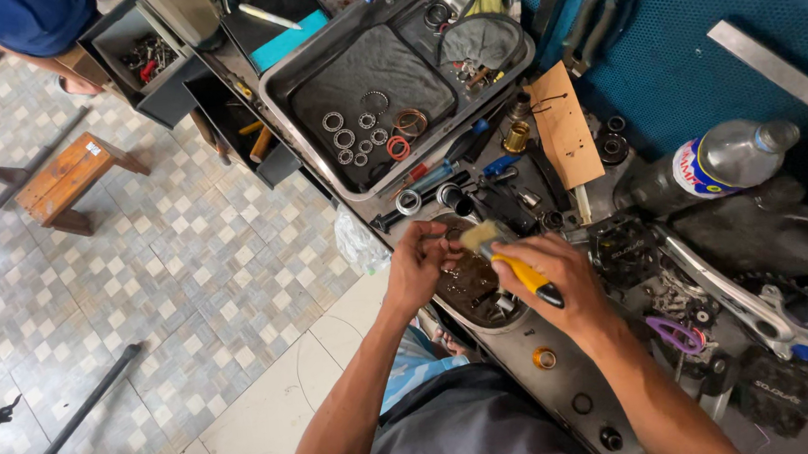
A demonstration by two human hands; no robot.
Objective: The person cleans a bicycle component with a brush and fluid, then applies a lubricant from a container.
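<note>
Looking down from the head camera, I see both hands at work over a small round bowl (473,293) of dark liquid at the near edge of a crowded workbench (566,377). My right hand (559,278) is clenched around a brush (511,262) with a yellow and black handle, its pale bristles pointing up and left toward the other hand. My left hand (416,264) pinches a small part (450,236) between fingertips and thumb, just above the bowl's rim; the part is too small for me to say what it is. Bristles and part sit just beside each other, and I cannot tell whether they touch.

Behind the bowl, a grey metal tray (323,147) lined with a dark cloth holds a scatter of bearings and rings (364,135), some steel, some orange and red. A piece of brown cardboard (563,130) lies to the tray's right, and a clear plastic bottle (717,162) rests on its side further right against the blue wall mat (695,55). A silver bicycle crank arm (731,294) lies right of my right forearm, with a purple clip (677,334) near it. On the tiled floor (188,261) to the left stands a low wooden stool (69,179).
</note>
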